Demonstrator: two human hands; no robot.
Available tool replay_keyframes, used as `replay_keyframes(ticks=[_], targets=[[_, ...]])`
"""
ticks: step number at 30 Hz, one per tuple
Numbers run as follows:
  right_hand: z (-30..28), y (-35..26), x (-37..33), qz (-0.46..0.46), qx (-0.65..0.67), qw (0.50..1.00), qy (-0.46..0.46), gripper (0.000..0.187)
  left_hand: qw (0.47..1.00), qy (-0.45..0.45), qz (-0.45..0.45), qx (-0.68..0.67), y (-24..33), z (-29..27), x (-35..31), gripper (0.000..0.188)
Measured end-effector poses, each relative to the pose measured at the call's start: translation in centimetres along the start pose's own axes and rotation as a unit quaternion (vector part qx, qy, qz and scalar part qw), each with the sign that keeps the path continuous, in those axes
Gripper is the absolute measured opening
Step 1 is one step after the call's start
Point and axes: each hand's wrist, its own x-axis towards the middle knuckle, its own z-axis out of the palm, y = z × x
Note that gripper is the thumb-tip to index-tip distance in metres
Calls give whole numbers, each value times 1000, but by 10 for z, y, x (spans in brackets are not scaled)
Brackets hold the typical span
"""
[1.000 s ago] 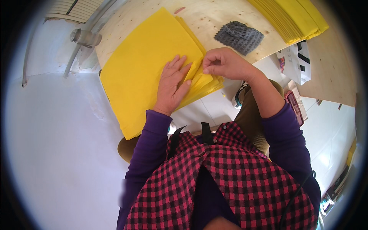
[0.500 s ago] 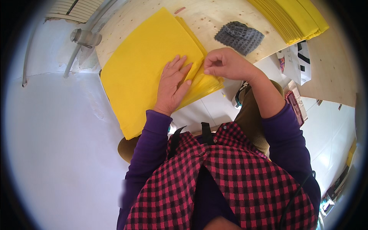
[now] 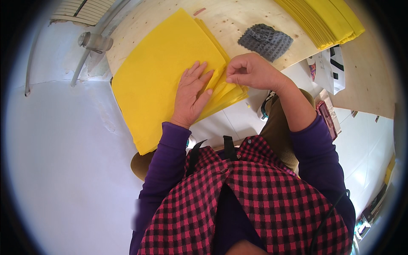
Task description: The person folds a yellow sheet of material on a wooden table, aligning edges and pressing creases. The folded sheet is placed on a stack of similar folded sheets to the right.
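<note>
1. Yellow sheets (image 3: 157,80), stacked: smooth, matt, straight-edged; at the left end of the wooden bench (image 3: 227,27), overhanging its near edge.
2. Left hand (image 3: 190,94): palm down on the top sheet, fingers spread; grip wide.
3. Right hand (image 3: 255,72): curled at the stack's right-hand edges (whether its grip is closed on a sheet, cannot tell).
4. Step, as judged: working the loose edges; the next move calls for light fingertips.
5. Grey cloth (image 3: 265,41): rumpled, waffle-textured; near the bench's near edge.
6. Yellow pile (image 3: 323,21): layered, toward the bench's right end.
</note>
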Motion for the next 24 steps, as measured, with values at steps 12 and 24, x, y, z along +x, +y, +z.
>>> replay_keyframes(ticks=[12, 24], targets=[[2, -5, -1, 36, 29, 999, -13, 14, 1000, 4, 2, -7, 1, 0, 0, 44], [2, -12, -3, 63, 55, 996, -18, 13, 1000, 2, 3, -7, -1, 0, 0, 44]])
